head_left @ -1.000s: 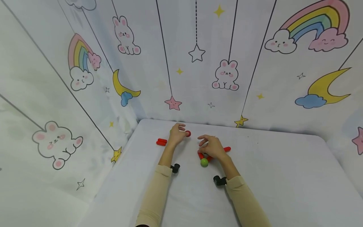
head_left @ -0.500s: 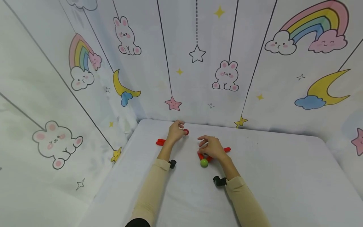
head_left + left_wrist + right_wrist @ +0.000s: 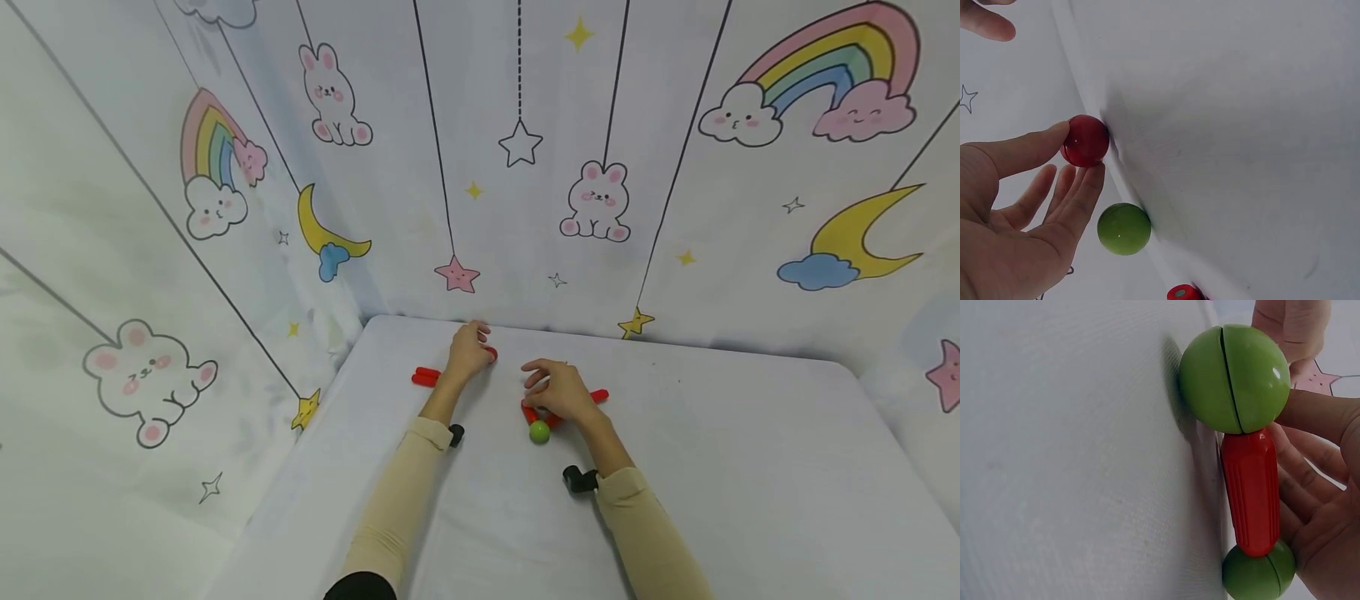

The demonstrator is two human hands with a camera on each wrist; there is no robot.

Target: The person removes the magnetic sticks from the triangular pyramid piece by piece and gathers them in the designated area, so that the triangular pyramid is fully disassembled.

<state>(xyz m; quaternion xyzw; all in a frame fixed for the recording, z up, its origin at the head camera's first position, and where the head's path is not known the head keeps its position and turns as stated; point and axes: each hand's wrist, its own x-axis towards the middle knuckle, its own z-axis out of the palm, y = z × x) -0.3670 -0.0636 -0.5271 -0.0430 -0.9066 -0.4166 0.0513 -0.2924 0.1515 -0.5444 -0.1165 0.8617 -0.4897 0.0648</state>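
My left hand is near the table's back edge and pinches a red ball between thumb and fingertips. Below that ball in the left wrist view is a green ball, apart from the fingers. Fingers loosely bent, my right hand lies over several red rods and a green ball. In the right wrist view a grooved red rod runs between that green ball and a second green ball. The thumb tip is hidden behind the nearer ball; I see nothing gripped.
Two red rods lie side by side left of my left hand. Another red rod sticks out right of my right hand. The white table meets a patterned cloth wall behind.
My left hand moved slightly back and left with the red ball, then a little forward again. The right hand and the pieces under it stay in place.
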